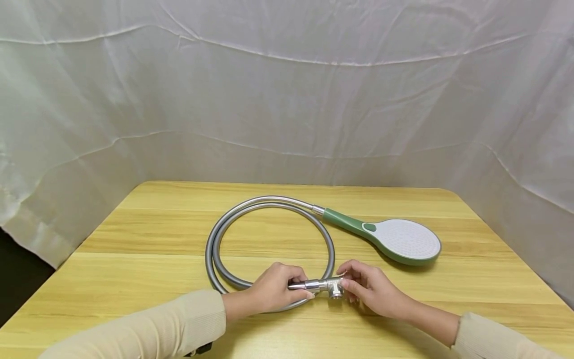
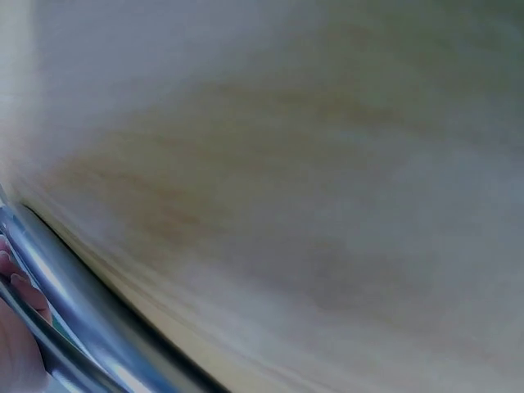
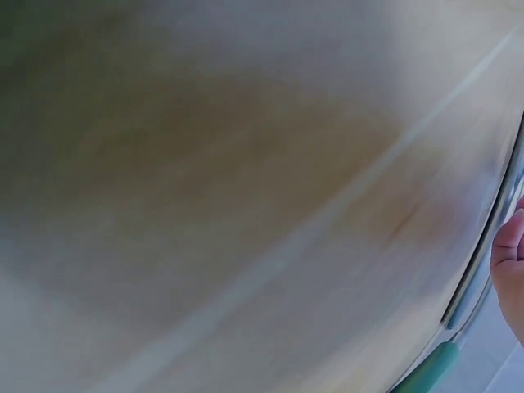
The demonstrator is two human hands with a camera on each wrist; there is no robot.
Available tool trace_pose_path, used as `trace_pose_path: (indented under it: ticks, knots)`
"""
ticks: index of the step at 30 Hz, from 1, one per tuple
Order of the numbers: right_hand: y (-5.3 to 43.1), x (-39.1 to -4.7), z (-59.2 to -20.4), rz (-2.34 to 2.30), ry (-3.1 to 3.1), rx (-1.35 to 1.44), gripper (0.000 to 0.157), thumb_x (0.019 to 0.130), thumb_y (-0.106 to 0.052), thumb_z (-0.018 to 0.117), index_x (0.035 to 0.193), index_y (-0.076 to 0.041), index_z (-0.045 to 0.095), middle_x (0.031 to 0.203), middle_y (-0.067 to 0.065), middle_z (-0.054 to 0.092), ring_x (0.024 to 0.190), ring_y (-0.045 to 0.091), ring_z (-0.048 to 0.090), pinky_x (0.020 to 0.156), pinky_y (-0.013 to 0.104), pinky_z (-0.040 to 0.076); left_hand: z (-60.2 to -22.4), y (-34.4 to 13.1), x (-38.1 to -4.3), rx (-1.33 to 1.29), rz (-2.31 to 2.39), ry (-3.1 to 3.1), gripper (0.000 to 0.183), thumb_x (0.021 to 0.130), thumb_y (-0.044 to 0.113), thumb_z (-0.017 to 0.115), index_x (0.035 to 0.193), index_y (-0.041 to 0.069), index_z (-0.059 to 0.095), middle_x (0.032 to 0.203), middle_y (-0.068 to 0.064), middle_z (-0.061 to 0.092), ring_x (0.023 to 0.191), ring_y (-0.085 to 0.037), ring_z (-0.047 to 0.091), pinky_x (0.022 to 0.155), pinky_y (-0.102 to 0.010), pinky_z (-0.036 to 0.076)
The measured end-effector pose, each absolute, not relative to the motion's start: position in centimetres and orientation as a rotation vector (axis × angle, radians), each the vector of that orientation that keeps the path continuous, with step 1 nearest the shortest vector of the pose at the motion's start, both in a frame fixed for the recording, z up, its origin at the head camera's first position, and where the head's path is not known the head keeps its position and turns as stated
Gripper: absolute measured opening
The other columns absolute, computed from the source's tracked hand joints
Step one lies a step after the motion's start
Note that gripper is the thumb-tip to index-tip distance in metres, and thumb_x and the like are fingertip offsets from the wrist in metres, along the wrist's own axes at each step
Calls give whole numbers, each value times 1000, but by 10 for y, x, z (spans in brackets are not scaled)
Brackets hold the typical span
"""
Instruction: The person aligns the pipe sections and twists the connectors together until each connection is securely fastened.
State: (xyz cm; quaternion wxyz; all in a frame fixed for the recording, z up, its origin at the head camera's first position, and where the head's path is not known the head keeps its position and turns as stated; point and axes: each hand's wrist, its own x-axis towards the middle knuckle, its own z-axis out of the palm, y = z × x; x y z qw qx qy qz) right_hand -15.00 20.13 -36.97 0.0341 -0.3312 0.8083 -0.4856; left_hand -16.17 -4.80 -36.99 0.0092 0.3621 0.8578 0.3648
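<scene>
The grip of the left hand (image 1: 279,290) pinches the chrome hose end (image 1: 311,285) between thumb and fingers, and over on my right side the right hand (image 1: 374,290) has thumb and fingertips on a chrome fitting (image 1: 335,287), pinching it too. I see these two pieces meeting end to end, just above the near part of the worktop (image 1: 148,279); whether they're screwed together, I can't tell from here. Behind them the grey hose (image 1: 209,254) lies in loops, its far end joined to the shower head (image 1: 405,240), which rests well beyond the right hand, green handle (image 1: 345,220) pointing left, white face up. My wrist views are mostly blurred worktop, with fingers and hose at the edge. Pale cloth (image 1: 287,109) hangs all round.
</scene>
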Motion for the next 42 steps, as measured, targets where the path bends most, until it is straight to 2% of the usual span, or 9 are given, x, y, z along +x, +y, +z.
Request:
trace_pose_path:
  ticks: [9, 18, 29, 36, 42]
  knots:
    - [202, -150, -370, -1619, 2303, -958, 18, 91, -4, 55, 98, 12, 51, 81, 22, 62, 66, 8, 63, 56, 29, 54, -370, -48, -162, 1116, 1129, 2691, 18, 79, 25, 74, 81, 8, 67, 67, 3, 65, 51, 6, 38, 46, -12, 35]
    - [207, -150, -369, -1625, 2174, -1019, 27, 87, 1, 58, 106, 17, 46, 93, 31, 56, 76, 7, 63, 66, 26, 54, -370, -49, -161, 1113, 1134, 2684, 18, 79, 25, 73, 80, 8, 67, 67, 2, 64, 50, 6, 37, 46, -12, 33]
    - [206, -150, -371, -1572, 2258, -1066, 18, 92, -1, 51, 105, 11, 49, 86, 22, 59, 71, 8, 61, 61, 28, 53, -370, -49, -161, 1107, 1140, 2688, 18, 79, 25, 74, 80, 9, 67, 66, 3, 64, 50, 6, 37, 45, -12, 34]
    - [203, -148, -370, -1530, 2406, -1028, 18, 91, -5, 55, 104, 8, 54, 86, 15, 60, 74, 6, 57, 62, 25, 52, -369, -48, -161, 1107, 1139, 2686, 17, 79, 25, 74, 79, 9, 66, 66, 3, 64, 50, 6, 37, 45, -12, 34]
    - [201, -148, -368, -1593, 2386, -1082, 15, 90, 0, 54, 103, 8, 52, 86, 19, 61, 70, 9, 57, 59, 27, 51, -368, -49, -161, 1113, 1135, 2687, 18, 80, 26, 73, 79, 9, 66, 67, 3, 64, 50, 6, 38, 45, -12, 34]
